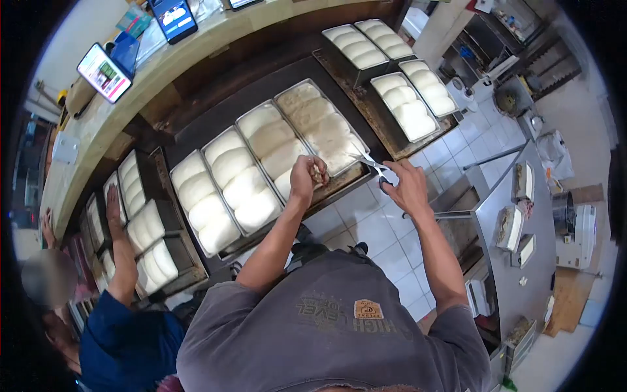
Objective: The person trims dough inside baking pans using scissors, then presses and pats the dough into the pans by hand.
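Observation:
My right hand [409,186] has its fingers in the handles of a pair of scissors [375,167]. The blades point left, at the near end of a dusted dough loaf [317,121] in the rightmost pan of the middle row. My left hand [305,178] is curled closed above the near end of the neighbouring loaf [268,139]; small brownish bits show at its fingers, too small to name. Brown powder covers much of the rightmost loaf and part of its neighbour. Two plain white loaves [240,175] [203,204] fill the pans to their left.
More filled loaf pans [403,108] stand on a tray at the back right. At left, a co-worker's hand [113,206] reaches over other dough pans [145,230]. Phones [104,72] rest on the curved ledge. A metal table [490,215] with several pans stands right.

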Demonstrator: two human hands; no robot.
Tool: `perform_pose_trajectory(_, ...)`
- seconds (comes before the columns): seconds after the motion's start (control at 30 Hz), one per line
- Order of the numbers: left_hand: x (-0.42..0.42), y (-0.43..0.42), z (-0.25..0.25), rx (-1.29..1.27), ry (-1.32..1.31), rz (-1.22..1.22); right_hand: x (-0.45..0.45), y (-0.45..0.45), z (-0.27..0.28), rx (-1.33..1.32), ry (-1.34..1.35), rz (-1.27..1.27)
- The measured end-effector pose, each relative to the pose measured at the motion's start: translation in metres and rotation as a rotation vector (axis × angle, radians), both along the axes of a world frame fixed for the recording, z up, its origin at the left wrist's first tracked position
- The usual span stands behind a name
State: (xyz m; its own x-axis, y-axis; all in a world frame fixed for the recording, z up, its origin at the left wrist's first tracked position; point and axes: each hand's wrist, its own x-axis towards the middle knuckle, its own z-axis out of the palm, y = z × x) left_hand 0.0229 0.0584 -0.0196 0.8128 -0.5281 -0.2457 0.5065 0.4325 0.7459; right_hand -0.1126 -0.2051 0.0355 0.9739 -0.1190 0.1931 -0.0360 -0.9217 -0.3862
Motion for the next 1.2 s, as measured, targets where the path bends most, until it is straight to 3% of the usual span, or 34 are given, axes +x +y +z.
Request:
perform_pose_trajectory(0.13,-0.079,0.003,0.001,0.233,-0.084,0.000,-0.010,0.009,-0.020,-0.049,-0.035,0.054)
perform_pose_trajectory(0.47,-0.192,0.015,-0.007,0.275,0.132,0.153,0.016,0.047,-0.056,-0.267,-0.068,0.116)
perform_pose_trajectory(0.73,-0.175,0.046,-0.012,0.300,0.099,0.103,0.034,0.059,-0.065,-0.334,0.005,0.106)
perform_pose_trajectory(0.9,-0.143,0.063,-0.016,0.325,-0.009,0.053,0.040,0.064,-0.073,-0.284,-0.081,0.061)
perform_pose_trajectory(1.07,-0.104,0.068,-0.010,0.265,-0.011,0.017,0.024,0.073,-0.047,0.000,-0.064,-0.013)
perform_pose_trajectory(1.2,-0.073,0.068,-0.011,0.246,-0.084,0.037,0.012,0.084,-0.028,0.264,-0.213,0.033)
